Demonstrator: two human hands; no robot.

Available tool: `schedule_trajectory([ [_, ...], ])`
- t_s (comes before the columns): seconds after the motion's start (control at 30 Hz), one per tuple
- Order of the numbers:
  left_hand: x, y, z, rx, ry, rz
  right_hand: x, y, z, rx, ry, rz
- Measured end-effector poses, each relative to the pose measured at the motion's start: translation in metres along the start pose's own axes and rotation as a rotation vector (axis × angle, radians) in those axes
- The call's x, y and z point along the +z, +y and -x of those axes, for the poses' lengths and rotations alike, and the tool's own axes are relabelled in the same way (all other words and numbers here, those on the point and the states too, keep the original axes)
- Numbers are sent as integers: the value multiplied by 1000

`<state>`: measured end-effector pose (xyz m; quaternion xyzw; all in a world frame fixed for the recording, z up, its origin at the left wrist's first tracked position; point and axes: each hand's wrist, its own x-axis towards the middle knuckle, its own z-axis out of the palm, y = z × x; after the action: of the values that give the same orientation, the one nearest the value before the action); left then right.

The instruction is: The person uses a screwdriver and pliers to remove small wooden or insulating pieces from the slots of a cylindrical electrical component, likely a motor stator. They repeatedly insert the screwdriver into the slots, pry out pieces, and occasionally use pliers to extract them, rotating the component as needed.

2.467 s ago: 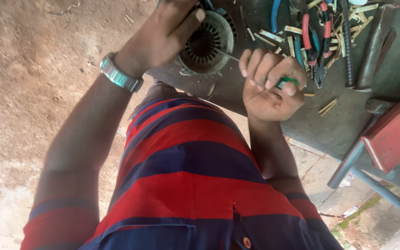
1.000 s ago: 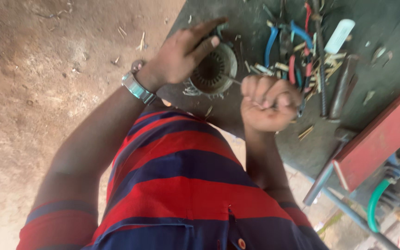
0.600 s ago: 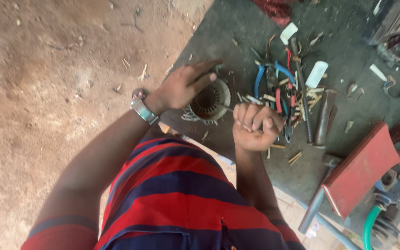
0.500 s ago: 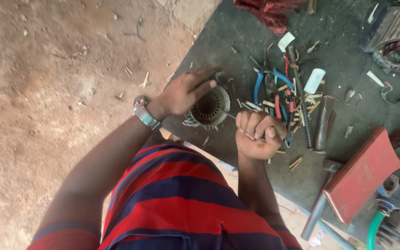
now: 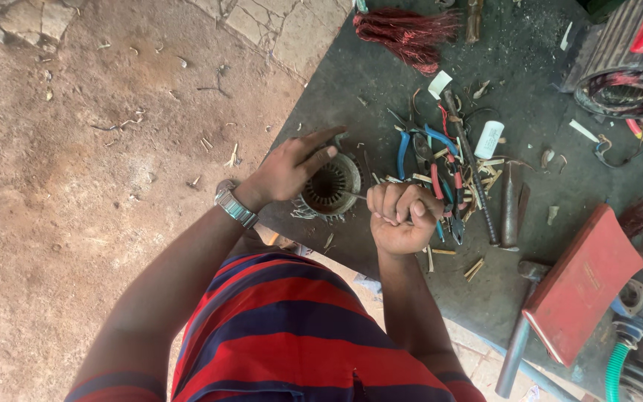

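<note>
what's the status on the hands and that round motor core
Left hand resting on the round motor stator. Right hand fisted on a thin tool poking into its bore. Pliers and scraps crowd the bench right beside it.

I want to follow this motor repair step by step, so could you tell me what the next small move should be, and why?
Probably push the thin tool further into the stator slots. The right hand grips it in a fist with its tip at the stator's rim, and the left hand rests on the stator, steadying it.
</note>
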<state>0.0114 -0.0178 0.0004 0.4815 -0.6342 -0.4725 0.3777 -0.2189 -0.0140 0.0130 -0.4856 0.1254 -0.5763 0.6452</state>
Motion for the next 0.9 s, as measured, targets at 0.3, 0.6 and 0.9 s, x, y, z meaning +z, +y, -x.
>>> schedule_trajectory([
  [0.3, -2, 9, 0, -65, -11, -6, -6, 0, -1, 0, 55, -16],
  [0.6, 0, 3, -1, -57, -24, 3, -3, 1, -4, 4, -33, -3],
  [0.9, 3, -1, -3, -231, -79, -34, 13, 0, -14, -9, -109, 170],
])
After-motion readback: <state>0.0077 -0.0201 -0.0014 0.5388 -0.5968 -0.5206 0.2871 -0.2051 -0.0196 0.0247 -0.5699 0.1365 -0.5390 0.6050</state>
